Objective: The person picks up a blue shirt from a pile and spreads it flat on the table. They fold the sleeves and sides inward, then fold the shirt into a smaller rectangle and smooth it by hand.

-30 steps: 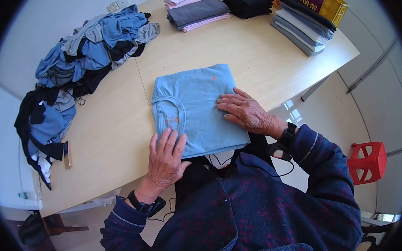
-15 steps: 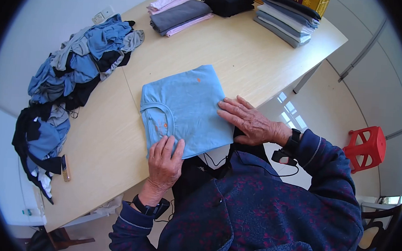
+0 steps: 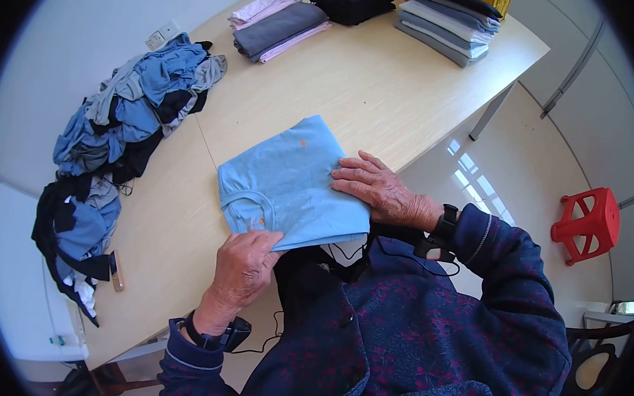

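A folded light-blue T-shirt [image 3: 289, 178] lies at the table's near edge, its round collar toward the left and a small orange mark near its far corner. At the collar-side near corner, my left hand [image 3: 244, 266] is closed on the shirt's edge, thumb on top and fingers curled. My right hand [image 3: 379, 191] rests flat on the right side of the shirt, fingers stretched out. Both wrists wear black straps with small devices.
A heap of rumpled clothes [image 3: 134, 107] runs along the table's left side, with a mobile phone [image 3: 116, 271] near it. Folded stacks stand at the back: grey and pink [image 3: 280, 30], black [image 3: 352, 2], mixed [image 3: 447, 28]. A red stool [image 3: 586, 225] is on the floor at right.
My left hand has gone from lying on the collar corner to gripping the near edge. The shirt has turned slightly and shifted nearer; my right hand stays flat on it.
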Demonstrator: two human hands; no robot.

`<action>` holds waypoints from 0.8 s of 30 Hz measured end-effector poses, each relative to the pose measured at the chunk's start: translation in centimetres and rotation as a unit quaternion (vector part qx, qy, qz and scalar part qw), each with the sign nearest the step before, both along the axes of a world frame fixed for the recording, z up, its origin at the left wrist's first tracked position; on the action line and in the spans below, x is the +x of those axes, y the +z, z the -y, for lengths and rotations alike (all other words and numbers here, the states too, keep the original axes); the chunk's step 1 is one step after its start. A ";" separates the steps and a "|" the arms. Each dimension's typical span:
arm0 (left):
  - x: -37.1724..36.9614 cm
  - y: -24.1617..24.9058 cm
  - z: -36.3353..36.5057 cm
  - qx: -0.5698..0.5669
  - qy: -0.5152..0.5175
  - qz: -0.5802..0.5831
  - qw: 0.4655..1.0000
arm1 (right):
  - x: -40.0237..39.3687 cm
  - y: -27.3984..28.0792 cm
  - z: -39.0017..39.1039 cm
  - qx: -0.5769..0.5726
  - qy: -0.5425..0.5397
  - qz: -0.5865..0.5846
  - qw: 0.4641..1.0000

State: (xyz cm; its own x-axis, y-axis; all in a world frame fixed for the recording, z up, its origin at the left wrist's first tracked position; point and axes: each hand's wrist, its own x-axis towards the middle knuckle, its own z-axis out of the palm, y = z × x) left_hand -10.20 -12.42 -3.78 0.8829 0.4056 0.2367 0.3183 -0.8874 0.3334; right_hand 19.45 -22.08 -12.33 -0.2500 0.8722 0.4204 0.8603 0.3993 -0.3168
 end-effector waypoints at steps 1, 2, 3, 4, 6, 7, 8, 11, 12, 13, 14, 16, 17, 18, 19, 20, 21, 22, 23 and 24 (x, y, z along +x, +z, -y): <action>0.0 0.3 -0.1 -0.017 -0.006 -0.004 1.000 | 0.0 -0.3 -0.1 0.016 0.004 -0.023 1.000; 0.1 0.7 -0.3 -0.033 -0.012 -0.007 0.999 | 0.0 -0.5 -0.3 0.033 0.008 -0.046 0.998; 0.3 1.2 -0.6 -0.058 -0.021 -0.005 0.998 | 0.1 -0.5 -0.7 0.050 0.013 -0.068 0.996; 0.5 1.7 -0.8 -0.082 -0.030 -0.003 0.996 | 0.3 -0.5 -0.9 0.047 0.016 -0.085 0.995; 1.0 3.5 -1.7 -0.160 -0.020 -0.050 0.986 | 0.5 0.2 -1.0 0.038 0.022 -0.119 0.992; 1.4 5.0 -2.4 -0.213 -0.002 -0.099 0.972 | 0.6 0.7 -1.1 0.018 0.015 -0.120 0.992; 1.7 5.8 -3.4 -0.265 0.016 -0.148 0.953 | 0.7 1.3 -1.2 -0.002 0.007 -0.121 0.993; 2.4 5.6 -8.5 -0.397 0.004 -0.178 0.901 | 1.4 2.2 -2.1 -0.074 0.011 -0.180 0.981; 2.9 5.4 -10.3 -0.436 0.015 -0.188 0.880 | 1.7 2.5 -2.6 -0.101 0.016 -0.209 0.973; 3.4 5.1 -12.2 -0.475 0.025 -0.197 0.858 | 1.9 3.2 -3.2 -0.136 0.004 -0.219 0.966; 3.9 4.5 -14.0 -0.513 0.036 -0.207 0.832 | 2.1 4.0 -3.6 -0.173 -0.008 -0.229 0.958; 4.9 3.1 -17.2 -0.560 0.040 -0.220 0.798 | 2.3 5.1 -4.8 -0.240 -0.029 -0.273 0.931; 5.6 2.8 -18.4 -0.576 0.054 -0.230 0.782 | 2.4 5.5 -5.7 -0.272 -0.038 -0.308 0.911; 6.0 2.3 -19.2 -0.593 0.068 -0.240 0.765 | 2.5 5.8 -6.6 -0.303 -0.048 -0.341 0.889; 6.1 1.5 -19.8 -0.579 0.073 -0.244 0.774 | 2.8 6.1 -7.4 -0.337 -0.073 -0.345 0.873; 6.4 0.4 -20.3 -0.565 0.078 -0.248 0.783 | 3.1 5.9 -8.2 -0.369 -0.094 -0.369 0.848; 6.6 -0.7 -20.7 -0.550 0.083 -0.253 0.792 | 3.3 5.8 -8.8 -0.399 -0.116 -0.392 0.821; 6.8 -1.5 -21.1 -0.534 0.087 -0.256 0.801 | 3.4 5.7 -9.3 -0.428 -0.138 -0.412 0.792; 6.9 -1.8 -21.4 -0.531 0.081 -0.259 0.803 | 3.3 5.9 -9.5 -0.426 -0.151 -0.410 0.792; 6.8 -1.9 -21.5 -0.528 0.076 -0.261 0.804 | 3.3 5.9 -9.7 -0.411 -0.159 -0.373 0.817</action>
